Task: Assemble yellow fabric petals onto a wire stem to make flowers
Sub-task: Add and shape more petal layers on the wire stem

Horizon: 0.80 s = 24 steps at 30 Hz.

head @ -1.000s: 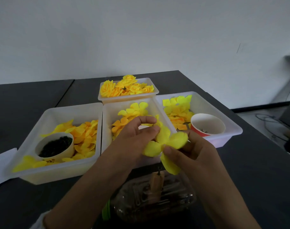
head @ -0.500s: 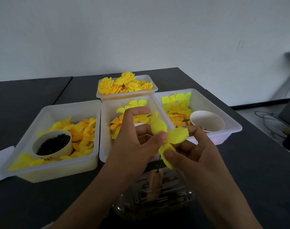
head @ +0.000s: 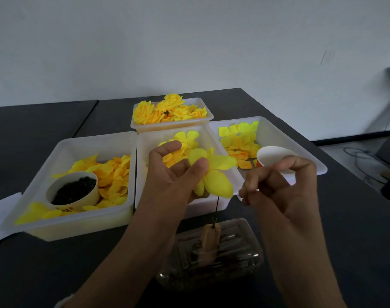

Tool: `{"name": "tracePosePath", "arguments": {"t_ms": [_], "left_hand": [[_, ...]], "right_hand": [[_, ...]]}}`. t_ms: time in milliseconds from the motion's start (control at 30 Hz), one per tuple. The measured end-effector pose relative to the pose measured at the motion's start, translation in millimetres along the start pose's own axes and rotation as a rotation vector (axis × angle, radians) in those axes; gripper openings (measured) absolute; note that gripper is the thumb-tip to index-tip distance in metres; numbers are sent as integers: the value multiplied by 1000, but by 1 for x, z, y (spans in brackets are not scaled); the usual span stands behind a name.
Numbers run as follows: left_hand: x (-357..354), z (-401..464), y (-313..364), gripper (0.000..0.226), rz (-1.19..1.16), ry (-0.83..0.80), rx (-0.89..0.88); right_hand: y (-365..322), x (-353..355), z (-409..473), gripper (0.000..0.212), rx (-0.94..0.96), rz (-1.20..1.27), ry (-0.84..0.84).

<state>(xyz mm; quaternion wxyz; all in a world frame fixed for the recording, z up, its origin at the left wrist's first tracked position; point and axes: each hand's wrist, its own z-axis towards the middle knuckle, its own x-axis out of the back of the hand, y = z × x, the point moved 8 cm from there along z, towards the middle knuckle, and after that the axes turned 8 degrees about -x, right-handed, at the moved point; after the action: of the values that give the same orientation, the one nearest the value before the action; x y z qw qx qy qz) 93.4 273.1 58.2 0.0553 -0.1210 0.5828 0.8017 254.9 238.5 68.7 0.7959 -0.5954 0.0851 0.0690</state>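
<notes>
A yellow fabric flower piece (head: 216,174) sits on top of a thin dark wire stem (head: 216,207). The stem rises from a wooden block (head: 210,237) in a clear plastic container (head: 211,261). My left hand (head: 174,176) pinches the petals between thumb and fingers. To the right of the flower, my right hand (head: 278,185) hovers apart from it with fingers curled and fingertips pinched together; whether it holds anything small I cannot tell.
Several white trays stand on the dark table: a left tray (head: 63,227) with petals and a cup of dark bits (head: 74,190), a middle tray (head: 143,138), a right tray (head: 300,138) with a red-white cup (head: 271,156), and a far tray (head: 172,125) of finished flowers. White paper (head: 0,218) lies at left.
My right hand has let go of the flower and drawn away to the right. My left hand keeps pinching the petals on the wire.
</notes>
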Motion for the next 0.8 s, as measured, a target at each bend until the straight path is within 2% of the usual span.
{"name": "tracePosePath", "arguments": {"t_ms": [67,100,133,200,233,367,467,667,800], "left_hand": [[-4,1,2,60,65,-56,-22],[-6,1,3,58,100,-85,-34],[-9,2,3,56,131,-111,-42],[-12,4,1,51,185,-153,-45],[-13,6,-1,50,207,-164,-41],[-11,8,-12,56,234,-161,16],[1,6,-23,38,210,-145,44],[13,-2,-42,36,235,-180,106],[16,-1,-51,38,154,-138,194]], "right_hand": [[11,5,13,33,-115,5,32],[18,4,21,18,-202,-11,18],[25,3,27,12,-292,-58,-8],[30,-2,33,40,-355,-216,-106],[28,-6,34,46,-323,-252,-139],[31,-5,35,36,-318,-190,-174],[50,1,37,30,-431,-123,-182],[85,6,32,32,-618,24,-221],[98,11,31,36,-652,3,-201]]}}
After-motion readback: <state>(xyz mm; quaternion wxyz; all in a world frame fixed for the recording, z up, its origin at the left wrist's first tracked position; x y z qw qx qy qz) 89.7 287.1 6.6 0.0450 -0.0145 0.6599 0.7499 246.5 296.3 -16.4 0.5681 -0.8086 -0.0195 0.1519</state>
